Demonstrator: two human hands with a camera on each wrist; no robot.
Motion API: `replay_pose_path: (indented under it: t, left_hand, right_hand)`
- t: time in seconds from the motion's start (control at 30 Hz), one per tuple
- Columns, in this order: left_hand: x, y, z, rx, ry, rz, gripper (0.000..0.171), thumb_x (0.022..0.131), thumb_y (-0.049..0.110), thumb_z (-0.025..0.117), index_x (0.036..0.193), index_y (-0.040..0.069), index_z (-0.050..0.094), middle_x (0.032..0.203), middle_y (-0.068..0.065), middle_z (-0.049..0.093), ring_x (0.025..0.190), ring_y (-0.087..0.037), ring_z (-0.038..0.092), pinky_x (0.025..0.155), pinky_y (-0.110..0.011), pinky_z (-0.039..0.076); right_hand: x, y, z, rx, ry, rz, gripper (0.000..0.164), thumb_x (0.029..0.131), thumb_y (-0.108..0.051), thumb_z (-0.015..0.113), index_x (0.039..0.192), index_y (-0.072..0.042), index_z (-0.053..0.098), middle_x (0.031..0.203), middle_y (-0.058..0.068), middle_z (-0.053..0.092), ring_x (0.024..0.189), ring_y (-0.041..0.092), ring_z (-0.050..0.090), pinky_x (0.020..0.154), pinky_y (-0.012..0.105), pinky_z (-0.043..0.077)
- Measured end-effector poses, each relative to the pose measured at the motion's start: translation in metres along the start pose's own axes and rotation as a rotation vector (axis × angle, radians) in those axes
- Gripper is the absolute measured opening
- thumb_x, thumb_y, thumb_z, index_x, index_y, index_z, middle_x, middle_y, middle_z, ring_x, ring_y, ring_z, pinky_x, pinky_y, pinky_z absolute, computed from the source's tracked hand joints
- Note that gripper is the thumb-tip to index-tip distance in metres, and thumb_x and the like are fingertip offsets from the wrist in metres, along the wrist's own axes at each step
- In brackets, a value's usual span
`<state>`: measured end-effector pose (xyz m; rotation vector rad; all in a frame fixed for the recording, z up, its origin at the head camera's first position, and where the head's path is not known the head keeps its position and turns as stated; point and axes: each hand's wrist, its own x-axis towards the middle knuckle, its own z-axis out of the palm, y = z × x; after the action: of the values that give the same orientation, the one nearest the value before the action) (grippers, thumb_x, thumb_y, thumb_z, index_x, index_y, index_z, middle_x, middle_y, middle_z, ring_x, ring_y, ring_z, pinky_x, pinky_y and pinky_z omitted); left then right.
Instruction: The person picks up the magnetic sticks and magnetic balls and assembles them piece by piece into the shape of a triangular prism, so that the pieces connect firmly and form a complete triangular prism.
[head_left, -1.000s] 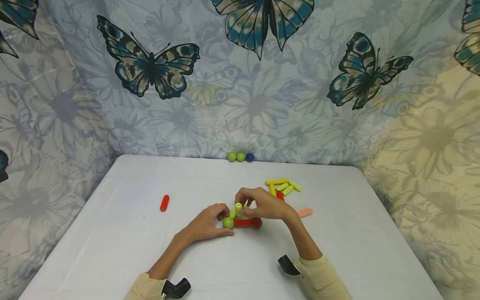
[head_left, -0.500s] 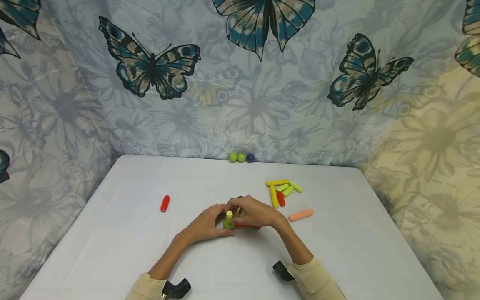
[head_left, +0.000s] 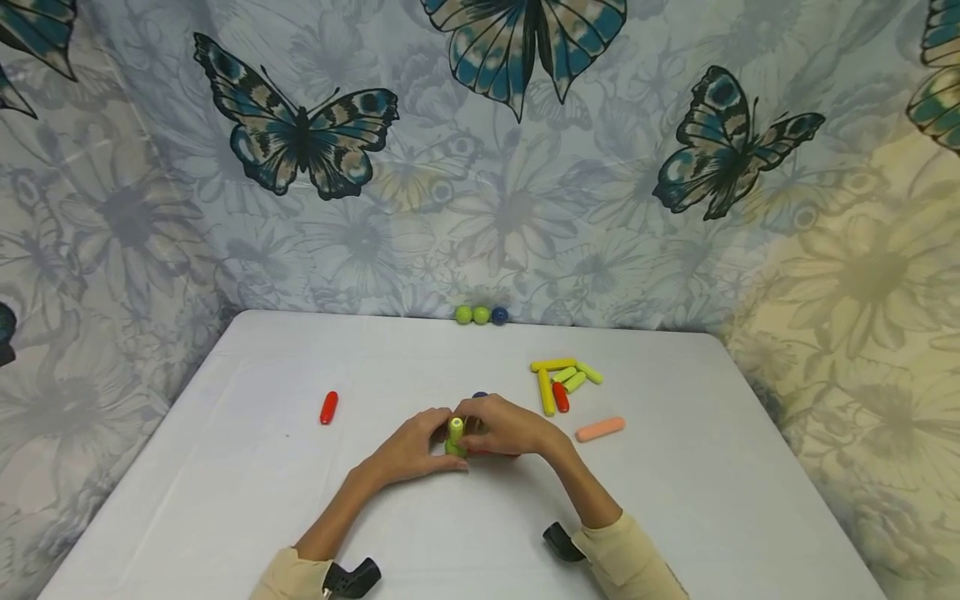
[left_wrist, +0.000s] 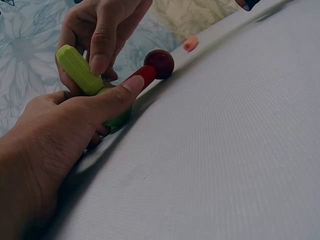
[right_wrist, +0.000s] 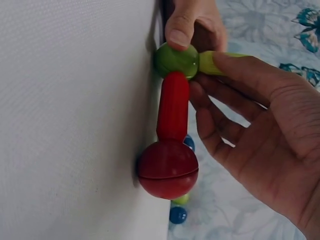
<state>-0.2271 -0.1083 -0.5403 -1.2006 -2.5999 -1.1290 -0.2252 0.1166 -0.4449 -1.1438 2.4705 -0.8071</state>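
Lime-green ridged stick (left_wrist: 77,70) rises from the glossy green ball (right_wrist: 176,61) above the middle of the white counter (head_left: 465,533); seating it well would seem to call for a straight push along its length, with the ball braced so that the attached straight red rod (right_wrist: 173,107) and glossy dark-red ball (right_wrist: 168,170) do not twist. The right hand (right_wrist: 270,115) pinches the stick's lower part between thumb and fingers, while the left hand (left_wrist: 65,120) holds the green ball, thumb against it, other fingertips mostly hidden.

From the near side the head camera peers forward, down across the table (head_left: 225,492); close in, both wrist cameras (head_left: 354,578) catch the same green ball (right_wrist: 175,61).
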Motion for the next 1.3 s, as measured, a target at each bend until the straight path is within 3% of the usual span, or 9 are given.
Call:
replay_pose_path:
  t: [0.47, 0.63, 0.8, 0.93, 1.03, 1.1, 1.17, 1.3]
  left_hand:
    - [0.0, 0.002, 0.001, 0.02, 0.02, 0.029, 0.045, 0.083, 0.046, 0.087, 0.106, 0.019, 0.058, 0.09, 0.01, 0.055, 0.085, -0.002, 0.049, 0.077, -0.02, 0.045]
    - [0.002, 0.003, 0.0, 0.021, 0.017, 0.018, 0.045, 0.082, 0.045, 0.088, 0.103, 0.018, 0.058, 0.087, 0.007, 0.055, 0.082, -0.003, 0.049, 0.074, -0.019, 0.044]
    - [0.002, 0.003, 0.0, 0.042, 0.003, -0.01, 0.047, 0.081, 0.045, 0.089, 0.102, 0.017, 0.057, 0.085, 0.007, 0.054, 0.08, -0.002, 0.047, 0.072, -0.018, 0.042]
    - [0.003, 0.005, 0.0, 0.056, -0.011, -0.027, 0.047, 0.081, 0.045, 0.089, 0.101, 0.017, 0.057, 0.085, 0.007, 0.054, 0.08, -0.003, 0.046, 0.072, -0.017, 0.042]
    - [0.003, 0.006, 0.0, 0.064, -0.011, -0.032, 0.048, 0.08, 0.045, 0.09, 0.101, 0.017, 0.057, 0.085, 0.007, 0.054, 0.079, -0.003, 0.046, 0.072, -0.018, 0.042]
    - [0.002, 0.006, -0.001, 0.065, -0.008, -0.03, 0.048, 0.08, 0.045, 0.089, 0.101, 0.017, 0.057, 0.085, 0.007, 0.053, 0.079, -0.003, 0.046, 0.071, -0.018, 0.042]
    - [0.002, 0.007, -0.001, 0.064, -0.009, -0.035, 0.048, 0.08, 0.045, 0.089, 0.101, 0.017, 0.057, 0.085, 0.007, 0.053, 0.079, -0.003, 0.046, 0.071, -0.018, 0.041]
    - [0.002, 0.007, -0.001, 0.059, -0.02, -0.047, 0.047, 0.081, 0.045, 0.089, 0.102, 0.017, 0.057, 0.085, 0.008, 0.053, 0.08, -0.003, 0.046, 0.072, -0.018, 0.042]
  right_hand:
    - [-0.003, -0.003, -0.003, 0.012, -0.017, 0.03, 0.03, 0.098, -0.014, 0.072, 0.125, -0.003, 0.069, 0.114, 0.006, 0.075, 0.103, 0.019, 0.07, 0.095, 0.036, 0.058]
    - [-0.012, 0.005, -0.016, 0.022, 0.03, 0.058, 0.031, 0.1, -0.013, 0.069, 0.129, -0.001, 0.067, 0.118, 0.009, 0.074, 0.106, 0.022, 0.07, 0.095, 0.033, 0.058]
    - [-0.032, 0.023, -0.04, -0.039, 0.205, 0.215, 0.025, 0.101, -0.009, 0.066, 0.123, 0.002, 0.068, 0.11, 0.012, 0.075, 0.097, 0.02, 0.069, 0.084, 0.032, 0.058]
    - [-0.054, 0.044, -0.054, -0.149, 0.318, 0.478, 0.026, 0.101, -0.008, 0.065, 0.124, 0.004, 0.068, 0.105, 0.015, 0.073, 0.088, 0.023, 0.066, 0.079, 0.039, 0.058]
    - [-0.068, 0.058, -0.058, -0.195, 0.304, 0.66, 0.029, 0.102, -0.008, 0.063, 0.128, 0.004, 0.065, 0.115, 0.021, 0.072, 0.096, 0.031, 0.069, 0.085, 0.047, 0.059]
    - [-0.075, 0.065, -0.059, -0.19, 0.263, 0.727, 0.032, 0.103, -0.009, 0.061, 0.132, 0.004, 0.064, 0.127, 0.024, 0.069, 0.11, 0.039, 0.068, 0.095, 0.055, 0.056]
    - [-0.08, 0.07, -0.06, -0.184, 0.223, 0.743, 0.033, 0.103, -0.01, 0.06, 0.133, 0.004, 0.063, 0.135, 0.026, 0.066, 0.121, 0.043, 0.064, 0.103, 0.059, 0.052]
    - [-0.086, 0.075, -0.061, -0.169, 0.186, 0.761, 0.026, 0.103, -0.012, 0.061, 0.125, 0.001, 0.065, 0.128, 0.024, 0.068, 0.114, 0.04, 0.064, 0.1, 0.059, 0.052]
